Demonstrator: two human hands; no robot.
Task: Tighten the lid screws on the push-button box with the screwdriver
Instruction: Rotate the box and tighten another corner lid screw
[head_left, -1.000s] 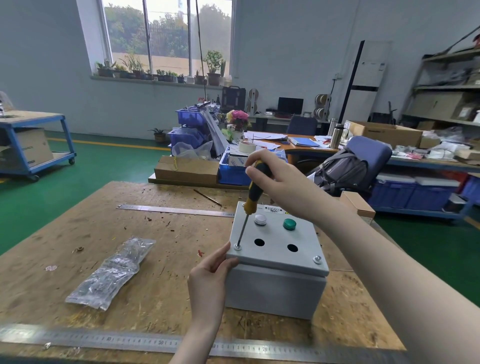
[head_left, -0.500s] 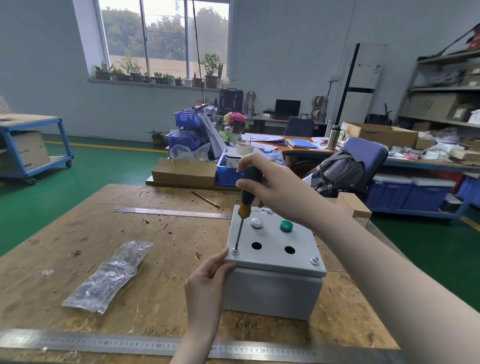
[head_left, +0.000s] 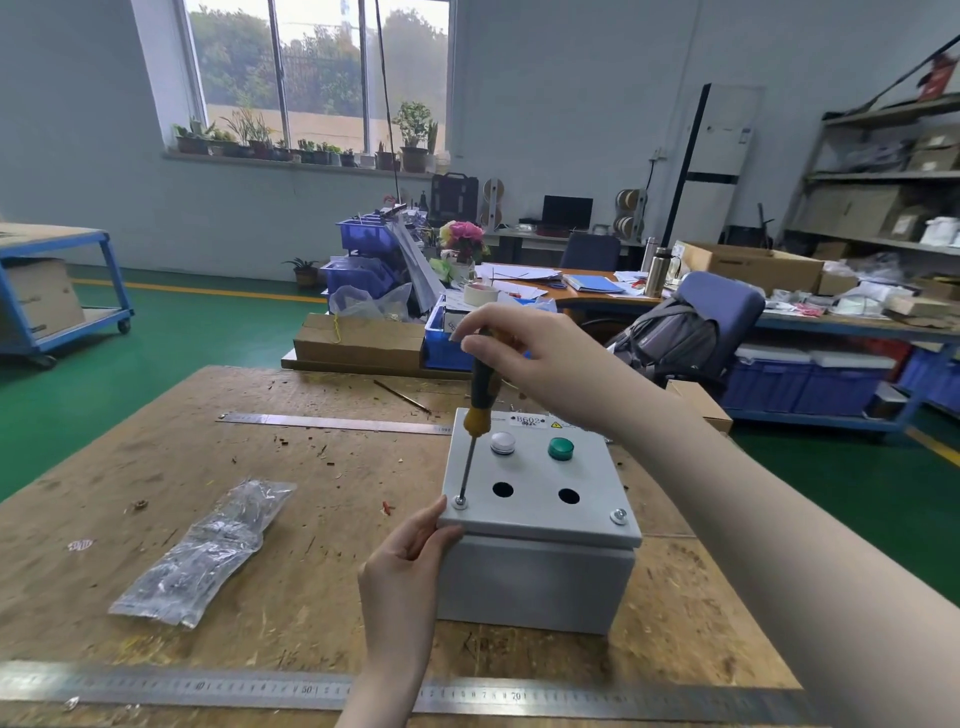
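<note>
Fingers (head_left: 467, 332) of her right hand (head_left: 524, 353) curl round the screwdriver (head_left: 480, 395); left hand (head_left: 410, 556) grips the push-button box (head_left: 535, 582). Better keep the shaft upright, pressing into the near-left screw (head_left: 460, 501).

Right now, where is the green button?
In the head view the green button sits on the grey box's lid, far right, beside the white button, behind two empty holes.
</note>
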